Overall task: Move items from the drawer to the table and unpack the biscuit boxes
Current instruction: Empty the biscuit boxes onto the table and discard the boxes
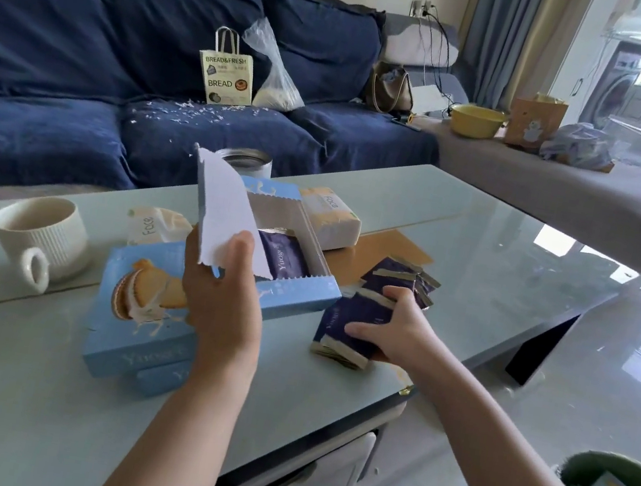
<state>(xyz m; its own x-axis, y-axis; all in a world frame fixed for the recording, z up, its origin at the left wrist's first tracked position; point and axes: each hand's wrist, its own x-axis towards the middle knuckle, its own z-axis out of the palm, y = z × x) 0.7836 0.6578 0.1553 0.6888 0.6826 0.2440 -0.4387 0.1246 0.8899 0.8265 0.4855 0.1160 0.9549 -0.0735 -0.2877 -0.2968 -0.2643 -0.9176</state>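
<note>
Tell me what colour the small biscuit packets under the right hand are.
Dark purple with gold crimped ends; the biscuit packets under the right hand show best in the head view.

Bare tabletop (459,240) beyond packets (361,317)

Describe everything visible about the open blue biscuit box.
The open blue biscuit box is light blue cardboard, lying on the glass table atop another like box. Its torn lid flap, white inside, stands up, held by the left hand. Inside lies one purple packet against a silvery liner. More packets sit just right of it.
</note>
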